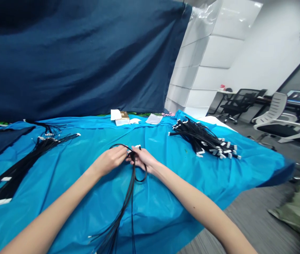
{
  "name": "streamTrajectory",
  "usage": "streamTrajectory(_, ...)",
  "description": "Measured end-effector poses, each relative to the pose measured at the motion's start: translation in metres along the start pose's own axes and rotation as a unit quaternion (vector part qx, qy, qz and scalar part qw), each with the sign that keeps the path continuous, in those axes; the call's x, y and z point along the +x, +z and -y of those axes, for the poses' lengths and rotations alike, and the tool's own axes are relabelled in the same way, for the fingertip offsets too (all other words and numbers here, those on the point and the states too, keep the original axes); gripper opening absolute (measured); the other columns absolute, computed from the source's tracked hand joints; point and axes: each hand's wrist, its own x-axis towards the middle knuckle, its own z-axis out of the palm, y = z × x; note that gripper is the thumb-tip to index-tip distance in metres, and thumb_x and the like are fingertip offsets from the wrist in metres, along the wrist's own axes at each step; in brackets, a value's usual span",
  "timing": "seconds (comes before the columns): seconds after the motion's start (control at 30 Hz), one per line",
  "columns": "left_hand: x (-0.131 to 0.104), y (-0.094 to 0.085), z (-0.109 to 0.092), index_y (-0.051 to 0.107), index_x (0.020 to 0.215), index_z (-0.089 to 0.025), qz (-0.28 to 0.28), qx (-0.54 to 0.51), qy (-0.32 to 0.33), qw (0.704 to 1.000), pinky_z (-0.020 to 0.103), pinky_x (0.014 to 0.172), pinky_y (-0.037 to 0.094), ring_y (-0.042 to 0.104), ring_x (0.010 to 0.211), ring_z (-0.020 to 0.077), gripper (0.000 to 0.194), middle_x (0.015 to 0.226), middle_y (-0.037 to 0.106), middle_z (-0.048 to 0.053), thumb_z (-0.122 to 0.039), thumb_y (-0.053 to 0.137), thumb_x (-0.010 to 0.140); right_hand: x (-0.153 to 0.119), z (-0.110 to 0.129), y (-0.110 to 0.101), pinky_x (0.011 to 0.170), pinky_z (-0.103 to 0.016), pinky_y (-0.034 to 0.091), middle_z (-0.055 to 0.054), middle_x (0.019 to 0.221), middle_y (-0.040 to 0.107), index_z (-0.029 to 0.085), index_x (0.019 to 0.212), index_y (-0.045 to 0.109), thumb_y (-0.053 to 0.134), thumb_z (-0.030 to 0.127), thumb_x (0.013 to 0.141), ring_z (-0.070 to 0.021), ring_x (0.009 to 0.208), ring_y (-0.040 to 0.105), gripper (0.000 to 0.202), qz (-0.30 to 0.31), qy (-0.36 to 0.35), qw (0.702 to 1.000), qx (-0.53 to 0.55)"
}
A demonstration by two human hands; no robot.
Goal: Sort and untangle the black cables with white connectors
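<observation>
A bundle of thin black cables hangs down from my hands over the blue cloth. My right hand is closed around the bundle's upper part, where a white connector sticks out above the fingers. My left hand pinches a black cable beside it. One cable loop arcs over the left fingers, and another loop curves below the right hand. Small white ends show at the bundle's lower left. My fingers partly hide the spot where the cables meet.
Long black cables with white connectors lie at the left. A pile of bundled black cables lies at the right. A small box and a clear bag sit at the back, before a dark blue curtain. The blue cloth ends at the right.
</observation>
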Motion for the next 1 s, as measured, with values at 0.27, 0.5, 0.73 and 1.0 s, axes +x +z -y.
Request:
streamTrajectory(0.27, -0.002, 0.013, 0.007, 0.041, 0.128, -0.018, 0.110, -0.094, -0.179, 0.973, 0.036, 0.086, 0.045, 0.054, 0.108, 0.0239, 0.045, 0.124, 0.053, 0.015, -0.011, 0.039, 0.083, -0.009, 0.001, 0.007, 0.040, -0.015, 0.040, -0.002, 0.055, 0.061, 0.011, 0.075, 0.058, 0.053, 0.044, 0.080, -0.0067, 0.042, 0.052, 0.034, 0.084, -0.069, 0.987, -0.119)
streamTrajectory(0.5, 0.001, -0.004, -0.002, 0.036, 0.129, -0.019, 0.087, -0.391, -0.174, 0.899, 0.032, 0.083, 0.044, 0.060, 0.088, 0.0171, 0.053, 0.096, 0.065, 0.007, -0.025, 0.050, 0.079, -0.012, 0.003, 0.006, 0.038, -0.014, 0.033, -0.002, 0.054, 0.061, 0.010, 0.073, 0.059, 0.047, 0.053, 0.080, -0.0055, 0.039, 0.049, 0.045, 0.183, -0.082, 0.969, -0.144)
streamTrajectory(0.73, 0.011, -0.005, -0.010, 0.058, 0.083, -0.012, 0.090, -0.549, -0.186, 0.810, 0.025, 0.068, 0.047, 0.057, 0.068, 0.0120, 0.015, 0.077, 0.064, 0.003, -0.021, 0.048, 0.076, -0.013, 0.004, 0.007, 0.038, -0.016, 0.036, -0.002, 0.057, 0.062, 0.011, 0.081, 0.060, 0.046, 0.056, 0.079, -0.0057, 0.038, 0.048, 0.047, 0.179, -0.093, 0.969, -0.143)
streamTrajectory(1.0, 0.015, -0.009, -0.021, 0.020, 0.139, -0.023, -0.002, -0.526, -0.219, 0.822, 0.022, 0.057, 0.049, 0.059, 0.062, 0.0086, 0.072, 0.121, 0.054, 0.012, -0.017, 0.046, 0.073, -0.023, 0.012, 0.006, 0.038, -0.017, 0.039, 0.001, 0.053, 0.057, 0.013, 0.077, 0.056, 0.048, 0.059, 0.076, -0.0080, 0.041, 0.052, 0.047, 0.240, 0.020, 0.966, -0.095)
